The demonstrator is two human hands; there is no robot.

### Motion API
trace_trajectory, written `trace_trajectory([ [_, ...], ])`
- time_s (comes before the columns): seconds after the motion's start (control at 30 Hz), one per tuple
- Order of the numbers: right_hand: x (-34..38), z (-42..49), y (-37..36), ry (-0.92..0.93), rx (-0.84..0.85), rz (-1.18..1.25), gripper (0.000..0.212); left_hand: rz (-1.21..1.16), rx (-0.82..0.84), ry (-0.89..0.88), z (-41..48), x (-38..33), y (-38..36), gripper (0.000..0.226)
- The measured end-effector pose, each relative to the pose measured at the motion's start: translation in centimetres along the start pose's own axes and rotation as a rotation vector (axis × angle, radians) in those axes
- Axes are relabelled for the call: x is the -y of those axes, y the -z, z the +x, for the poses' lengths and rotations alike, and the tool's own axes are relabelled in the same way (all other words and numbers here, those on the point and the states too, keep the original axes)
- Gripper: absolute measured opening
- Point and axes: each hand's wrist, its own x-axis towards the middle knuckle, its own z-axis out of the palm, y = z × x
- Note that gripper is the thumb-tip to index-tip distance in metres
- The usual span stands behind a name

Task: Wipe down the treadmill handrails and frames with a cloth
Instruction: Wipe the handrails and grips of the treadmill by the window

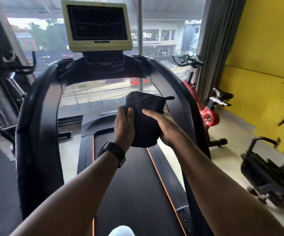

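Both hands hold cloth (143, 120) mid-air over belt (129, 176), between rails. Left hand (124, 124) and right hand (161, 126) curl fingers round folded pad, likely refolding for fresh face. Right rail (180, 92) nearest, untouched.

Both forearms stretched forward, left hand (124, 126) and right hand (163, 127) gripping one cloth (145, 108)

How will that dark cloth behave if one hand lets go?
Probably floppy: the cloth is folded and bunched between the left hand and right hand. Likely light: both hold it in mid-air. Its fuzzy-looking surface suggests little slipping.
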Motion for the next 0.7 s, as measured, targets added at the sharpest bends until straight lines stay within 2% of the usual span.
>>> trace_trajectory([
  [0.13, -0.9, 6.3, -0.6, 0.037, -0.005, 0.037, 0.026, 0.034, -0.06, -0.005, 4.7, 2.0, -1.0, 0.021],
  [0.3, 0.4, 16.6, -2.5, 0.044, 0.018, 0.06, 0.028, 0.051, -0.14, -0.031, 14.7, 4.3, -2.2, 0.022],
  [0.4, 4.5, 23.2, -5.2, 0.002, -0.027, 0.138, 0.023, 0.063, -0.138, 0.007, 22.6, 2.6, -2.1, 0.016],
  [0.47, 7.6, 27.2, -7.3, -0.011, -0.046, 0.145, 0.027, 0.097, -0.146, -0.001, 27.6, 0.7, -1.3, 0.014],
  [0.53, 10.9, 30.7, -9.4, -0.009, -0.021, 0.122, 0.032, 0.121, -0.156, -0.028, 32.1, -1.8, -0.4, 0.01],
  [0.7, 17.7, 37.4, -12.3, -0.03, 0.03, 0.163, 0.025, 0.17, -0.179, -0.025, 41.0, -5.8, 0.4, 0.015],
])
